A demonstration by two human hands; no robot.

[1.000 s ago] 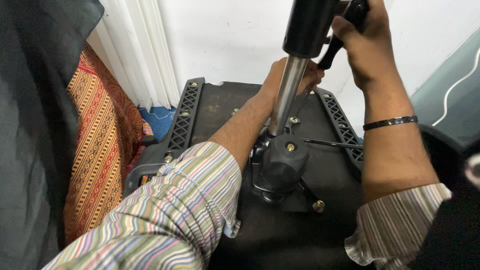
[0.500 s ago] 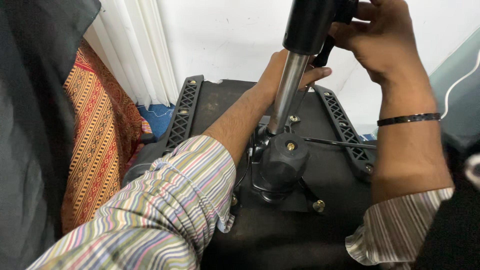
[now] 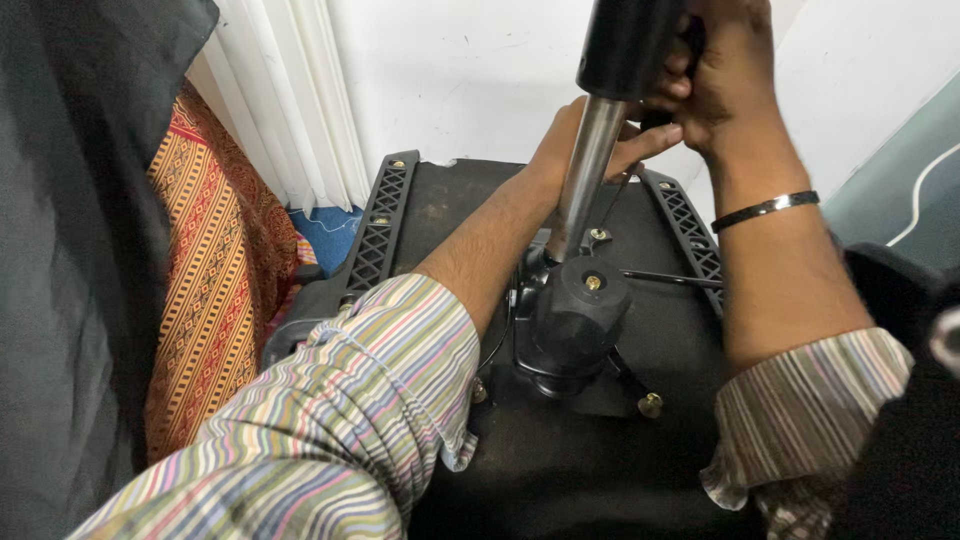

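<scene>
An upturned black chair seat (image 3: 560, 480) lies in front of me, with its mechanism hub (image 3: 570, 320) bolted at the middle. A shiny metal column (image 3: 585, 170) rises from the hub into a black sleeve (image 3: 625, 45). My left hand (image 3: 560, 140) reaches behind the column, fingers stretched toward my right hand and partly hidden. My right hand (image 3: 725, 90), with a thin bracelet (image 3: 765, 208) on the wrist, is closed on a black handle (image 3: 690, 45) just behind the sleeve. A thin black rod (image 3: 665, 277) sticks out to the right of the hub.
Ribbed black plastic brackets run along the seat's left (image 3: 375, 230) and right (image 3: 690, 225) sides. A brass bolt head (image 3: 650, 404) sits by the hub plate. Orange patterned fabric (image 3: 215, 270) and dark cloth (image 3: 70, 250) crowd the left; a white curtain (image 3: 290, 100) and wall stand behind.
My right hand has moved left and down with the black handle, closing in on the column. My left hand has risen slightly so the two hands almost meet.
</scene>
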